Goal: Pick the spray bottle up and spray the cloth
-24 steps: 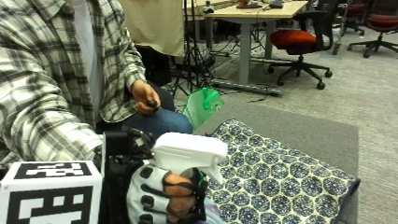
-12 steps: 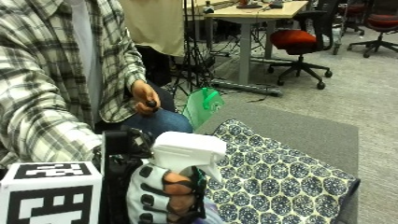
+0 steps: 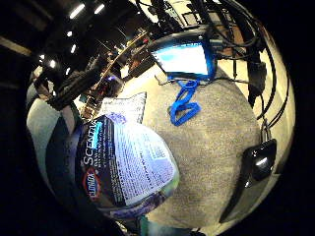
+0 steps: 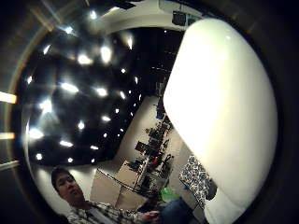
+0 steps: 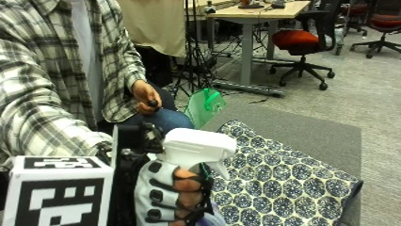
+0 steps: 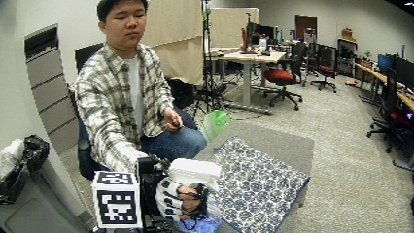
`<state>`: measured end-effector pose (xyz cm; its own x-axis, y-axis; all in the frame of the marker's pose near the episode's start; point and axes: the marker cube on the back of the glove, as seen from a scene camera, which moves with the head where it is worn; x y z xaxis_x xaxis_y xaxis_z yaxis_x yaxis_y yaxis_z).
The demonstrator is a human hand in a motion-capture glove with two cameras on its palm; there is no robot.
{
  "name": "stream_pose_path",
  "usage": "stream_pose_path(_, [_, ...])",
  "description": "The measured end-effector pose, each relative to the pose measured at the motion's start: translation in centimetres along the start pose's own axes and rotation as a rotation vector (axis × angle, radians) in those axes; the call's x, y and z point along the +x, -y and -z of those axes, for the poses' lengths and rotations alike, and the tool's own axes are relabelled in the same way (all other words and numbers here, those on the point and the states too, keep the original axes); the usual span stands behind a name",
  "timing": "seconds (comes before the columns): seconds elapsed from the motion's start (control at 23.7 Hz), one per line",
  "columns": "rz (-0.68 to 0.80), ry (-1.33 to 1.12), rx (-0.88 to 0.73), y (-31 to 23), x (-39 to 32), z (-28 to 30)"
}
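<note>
I have the spray bottle [image 5: 188,155] up off the grey table [image 5: 313,136], and my right hand [image 5: 175,197] is wrapped round its neck just under the white trigger head — fingers curled about it, which is the hold I want, since the forefinger can reach the trigger from there. In the outside view the nozzle points out over the cloth [image 5: 282,183], the blue-and-white patterned piece spread flat across the near end of the table, with its far edge leaving bare grey surface beyond. The bottle stands roughly upright, close beside the cloth's near edge rather than over its middle.

The little-finger-side palm view is filled by the bottle's printed label [image 3: 128,167], so the body sits close against my palm; the same view shows the grey table and a blue strap [image 3: 183,105] lying on it. The thumb-side view is mostly the white spray head [image 4: 219,116].

My bare left hand [image 5: 145,97] rests near my lap, pinching a small dark object — it has no part in the hold. A green bag [image 5: 204,106] sits past the table's far corner.

I judge the pick-up done and the spraying still to do: the nozzle already faces the cloth, so squeezing the trigger looks like the next step.
</note>
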<state>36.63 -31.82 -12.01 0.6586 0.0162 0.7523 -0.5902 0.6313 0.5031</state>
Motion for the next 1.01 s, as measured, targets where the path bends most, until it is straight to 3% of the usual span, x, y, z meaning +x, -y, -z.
stream_pose_path(0.55, [0.180, -0.197, -0.323, 1.3, -10.3, -2.7])
stream_pose_path(1.01, [0.197, -0.318, -0.551, 1.7, -13.4, -5.8])
